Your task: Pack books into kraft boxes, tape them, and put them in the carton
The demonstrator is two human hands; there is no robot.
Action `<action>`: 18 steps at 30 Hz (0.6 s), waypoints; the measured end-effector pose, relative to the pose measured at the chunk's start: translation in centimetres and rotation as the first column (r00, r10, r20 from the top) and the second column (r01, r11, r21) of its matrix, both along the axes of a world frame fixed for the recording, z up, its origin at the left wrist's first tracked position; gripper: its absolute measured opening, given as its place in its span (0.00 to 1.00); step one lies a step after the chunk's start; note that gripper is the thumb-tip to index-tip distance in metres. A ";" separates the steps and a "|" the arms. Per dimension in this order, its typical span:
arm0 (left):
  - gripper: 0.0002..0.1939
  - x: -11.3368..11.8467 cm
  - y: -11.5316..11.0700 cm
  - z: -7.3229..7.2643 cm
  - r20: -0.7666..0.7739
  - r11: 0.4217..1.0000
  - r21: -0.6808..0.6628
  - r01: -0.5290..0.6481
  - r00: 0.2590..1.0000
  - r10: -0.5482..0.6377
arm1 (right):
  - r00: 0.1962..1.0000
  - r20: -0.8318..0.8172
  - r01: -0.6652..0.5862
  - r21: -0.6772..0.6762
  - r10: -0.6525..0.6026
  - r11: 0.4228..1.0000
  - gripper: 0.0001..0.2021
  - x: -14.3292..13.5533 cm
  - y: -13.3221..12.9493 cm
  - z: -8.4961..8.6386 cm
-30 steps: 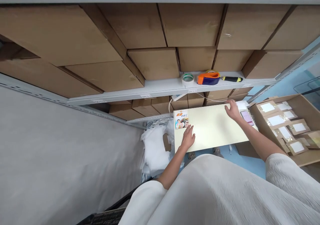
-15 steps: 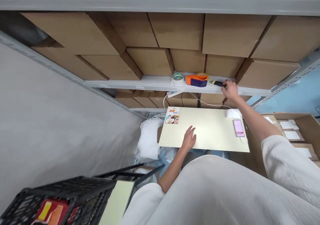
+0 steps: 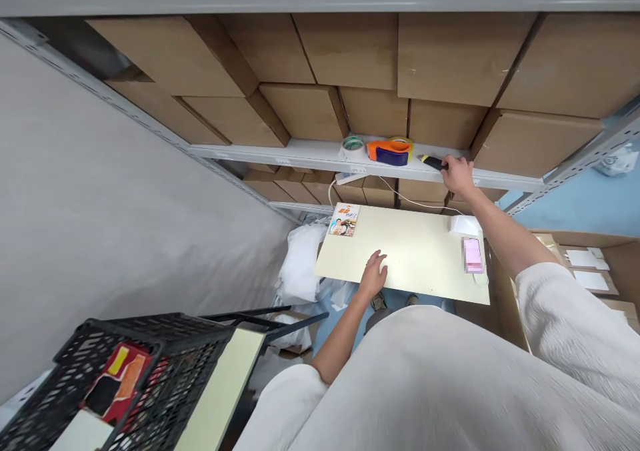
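On the shelf edge, my right hand [image 3: 458, 174] has its fingers closed around the back end of a black and yellow utility knife [image 3: 431, 162]. The knife's tip points left, toward an orange and purple tape dispenser [image 3: 391, 151]. Left of the dispenser lies a roll of tape [image 3: 353, 147]. My left hand [image 3: 373, 274] rests at the near edge of the pale yellow board [image 3: 410, 251], fingers apart and holding nothing. A printed card [image 3: 345, 219] lies on the board's far left corner, and a phone [image 3: 473, 255] on its right side.
Cardboard boxes [image 3: 350, 47] fill the shelf [image 3: 310, 151] above the board. A black crate [image 3: 185, 371] stands at lower left. White packing bags [image 3: 300, 261] lie left of the board. An open carton [image 3: 590, 239] with smaller boxes sits at right.
The view has shifted slightly, showing more of the crate at lower left. My right hand is still on the utility knife at the shelf; my left hand stays at the board's near edge.
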State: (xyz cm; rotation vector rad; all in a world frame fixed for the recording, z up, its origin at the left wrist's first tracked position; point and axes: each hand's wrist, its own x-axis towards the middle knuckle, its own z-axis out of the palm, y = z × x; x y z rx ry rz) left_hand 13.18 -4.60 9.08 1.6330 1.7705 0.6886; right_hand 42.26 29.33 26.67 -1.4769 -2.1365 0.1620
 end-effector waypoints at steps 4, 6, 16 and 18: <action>0.22 1.3 0.2 -0.7 0.032 1.000 -0.011 0.029 0.999 -0.028 | 0.999 0.002 0.042 0.009 -0.042 0.999 0.15 1.4 -4.9 -0.9; 0.23 2.1 0.4 -1.1 0.045 0.999 -0.013 0.051 0.998 -0.050 | 0.993 -0.034 0.110 -0.007 -0.110 0.994 0.15 2.5 -8.4 -2.6; 0.25 4.6 0.8 -1.8 0.047 0.986 -0.056 0.160 0.986 -0.157 | 0.835 -0.002 0.468 -0.524 -0.550 0.712 0.13 7.7 -24.9 -17.8; 0.24 4.5 0.5 -1.9 0.033 0.985 -0.071 0.159 0.987 -0.157 | 0.850 0.046 0.459 -0.552 -0.524 0.696 0.13 8.4 -26.5 -19.7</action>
